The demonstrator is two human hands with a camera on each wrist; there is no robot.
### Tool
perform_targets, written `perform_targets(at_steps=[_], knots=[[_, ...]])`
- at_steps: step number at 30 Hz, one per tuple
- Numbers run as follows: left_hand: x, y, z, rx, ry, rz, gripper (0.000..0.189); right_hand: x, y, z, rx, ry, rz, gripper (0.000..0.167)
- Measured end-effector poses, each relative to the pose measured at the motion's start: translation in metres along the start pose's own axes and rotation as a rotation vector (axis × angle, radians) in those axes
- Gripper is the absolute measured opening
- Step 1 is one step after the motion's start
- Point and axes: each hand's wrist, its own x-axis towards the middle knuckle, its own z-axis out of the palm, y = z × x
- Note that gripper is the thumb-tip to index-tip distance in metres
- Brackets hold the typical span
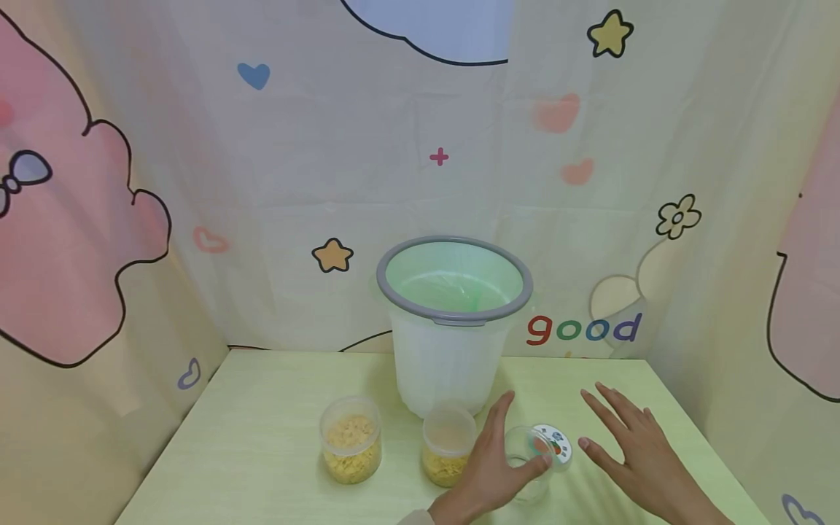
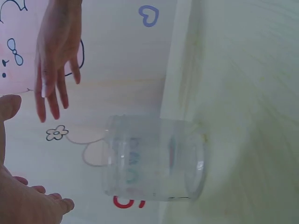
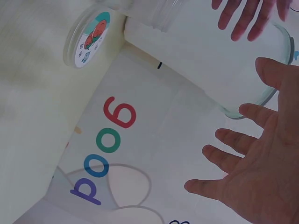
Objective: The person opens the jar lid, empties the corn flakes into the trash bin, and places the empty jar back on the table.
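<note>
Left hand (image 1: 488, 467) of mine rests loose-fingered against the empty clear jar (image 1: 534, 456) lying on its side on the worktop (image 1: 249, 437) at 5 o'clock from the bin (image 1: 453, 328), right hand (image 1: 636, 452) spread open at its 3 o'clock, so I'd steady it before lifting.

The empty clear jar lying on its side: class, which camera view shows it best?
The left wrist view: the empty jar fills the frame. The head view shows it small, partly behind the left hand. The right wrist view shows mainly its labelled end.
</note>
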Motion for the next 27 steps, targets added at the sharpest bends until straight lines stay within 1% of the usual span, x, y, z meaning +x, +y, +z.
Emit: perform_targets(at_steps=[4,9,14,18,22,25,27], knots=[[0.001,0.008,-0.009,0.002,0.008,0.041,0.093,0.001,0.000,-0.001,-0.002,0.006,-0.004,0.067],[0.002,0.011,-0.017,0.012,0.029,0.077,0.091,0.003,-0.003,-0.003,0.003,-0.008,0.012,0.069],[0.001,0.014,-0.026,0.057,0.047,0.129,0.091,0.006,-0.004,-0.004,0.008,-0.015,0.013,0.069],[-0.001,0.014,-0.035,0.135,0.076,0.203,0.090,0.008,-0.006,-0.004,0.011,-0.019,0.008,0.068],[-0.002,0.011,-0.042,0.242,0.119,0.304,0.085,0.011,-0.010,-0.004,0.018,-0.017,-0.001,0.068],[-0.004,0.009,-0.048,0.313,0.140,0.351,0.081,0.014,-0.013,-0.004,0.021,-0.011,-0.016,0.069],[-0.005,0.008,-0.053,0.346,0.140,0.360,0.081,0.016,-0.016,-0.004,0.022,-0.006,-0.031,0.069]])
